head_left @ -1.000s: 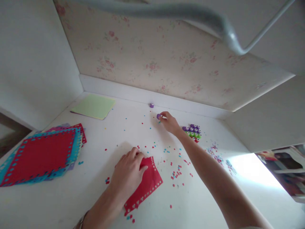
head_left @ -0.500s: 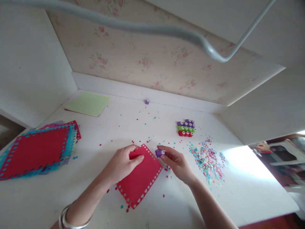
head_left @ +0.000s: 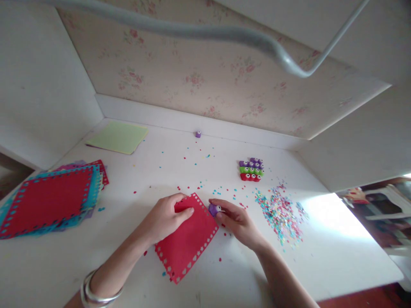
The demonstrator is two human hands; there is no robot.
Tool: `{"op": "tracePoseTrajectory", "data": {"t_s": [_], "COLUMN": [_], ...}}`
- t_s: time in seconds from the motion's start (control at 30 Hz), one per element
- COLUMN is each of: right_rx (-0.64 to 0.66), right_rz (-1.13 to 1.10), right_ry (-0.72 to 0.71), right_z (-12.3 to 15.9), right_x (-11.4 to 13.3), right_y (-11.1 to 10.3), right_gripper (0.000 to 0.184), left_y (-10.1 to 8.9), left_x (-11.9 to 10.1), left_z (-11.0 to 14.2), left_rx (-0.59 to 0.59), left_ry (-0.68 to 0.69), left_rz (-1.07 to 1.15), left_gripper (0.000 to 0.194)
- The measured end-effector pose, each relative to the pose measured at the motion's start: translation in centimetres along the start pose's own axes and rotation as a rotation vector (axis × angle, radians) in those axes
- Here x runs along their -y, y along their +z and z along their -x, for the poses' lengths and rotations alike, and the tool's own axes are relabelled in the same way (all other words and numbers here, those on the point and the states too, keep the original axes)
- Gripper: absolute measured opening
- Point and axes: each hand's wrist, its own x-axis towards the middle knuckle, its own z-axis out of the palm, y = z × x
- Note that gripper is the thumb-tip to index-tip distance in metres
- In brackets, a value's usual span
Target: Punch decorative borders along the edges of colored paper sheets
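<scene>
Two bare hands are at work over a white table. The left hand is mostly closed, its thumb laid across the upper face of a red sheet and its fingers bent at the sheet's far left edge; it has hold of the paper there. The right hand is partly curled, with a small purple punch pinched between thumb and fingers. This punch sits at the right edge of the red sheet, toward the far corner; whether the paper is inside its slot cannot be told. The sheet lies aslant between the hands, with small cut-out shapes along its visible borders. A silver bracelet is on the left wrist. On the left side of the table lies an uneven stack of sheets, a red one uppermost; a pale green sheet lies at the far left. One purple punch stands apart near the far edge. To the right, a group of punches stands in rows, red nearest, green behind, purple farthest. Nearer and farther right is a heap of coloured paper bits.
</scene>
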Motion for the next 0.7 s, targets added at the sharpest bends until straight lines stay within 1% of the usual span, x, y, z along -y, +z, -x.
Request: {"op": "tracePoseTrajectory", "data": {"t_s": [0.13, 0.23, 0.37, 0.57, 0.63, 0.7], "right_rx": [0.012, 0.027, 0.054, 0.091, 0.105, 0.137], "right_rz": [0.065, 0.128, 0.306, 0.542, 0.588, 0.590], "right_ry": [-0.022, -0.072, -0.150, -0.202, -0.193, -0.154], "right_z": [0.0, 0.0, -0.1, 0.3, 0.5, 0.6], "right_x": [0.4, 0.7, 1.6, 3.1, 3.2, 3.3], "right_y": [-0.1, -0.2, -0.1, 0.3, 0.4, 0.4], "right_gripper": [0.031, 0.029, 0.029, 0.032, 0.032, 0.033], "left_y": [0.0, 0.1, 0.1, 0.3, 0.6, 0.9], "left_x": [0.1, 0.1, 0.2, 0.3, 0.6, 0.9], "left_z": [0.0, 0.0, 0.0, -0.1, -0.1, -0.2], "left_rx": [0.014, 0.013, 0.001, -0.044, -0.055, -0.078], "left_ry": [-0.009, -0.012, -0.006, 0.053, 0.076, 0.101], "left_rz": [-0.003, -0.001, -0.021, -0.141, -0.205, -0.297], "left_gripper": [0.018, 0.019, 0.019, 0.017, 0.017, 0.018]}}
